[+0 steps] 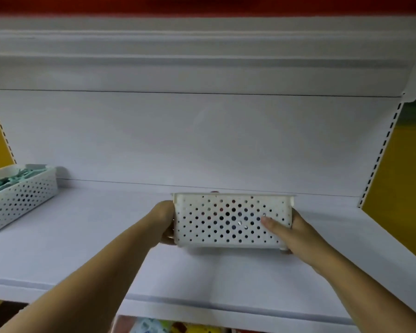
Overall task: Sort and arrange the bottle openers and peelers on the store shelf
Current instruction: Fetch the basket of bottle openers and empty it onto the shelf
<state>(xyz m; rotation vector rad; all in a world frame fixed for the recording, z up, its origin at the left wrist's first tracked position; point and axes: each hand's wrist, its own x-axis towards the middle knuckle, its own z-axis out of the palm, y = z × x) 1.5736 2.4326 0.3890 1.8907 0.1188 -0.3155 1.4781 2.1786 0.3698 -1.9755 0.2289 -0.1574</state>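
Two hands meet on one white basket [231, 221], which sits between them over the middle of the white shelf [106, 248]; whether its feet touch the board I cannot tell. My left hand [163, 223] curls round the basket's left end, fingers hidden behind it. My right hand [296, 233] clasps the right end, with the thumb laid flat across the front wall. Below my forearms, under the shelf's front lip, a strip of colourful packaged goods [168, 326] shows on the level beneath. The basket is smooth rectangular plastic with a rolled rim, its front pierced by round holes, larger toward the centre. Dark and reddish shapes show through them, too hidden to name. Well apart to the left, at the frame's edge, a second perforated basket [22, 203] stands on the same shelf, angled. It is filled with mint-green pieces [0, 186] whose kind I cannot make out. Behind both runs the plain white back panel [202, 140], matte and flat. A slotted upright [382, 150] borders it on the right, with yellow wall [401, 176] beyond. Overhead hangs the pale underside of the upper shelf [202, 56].
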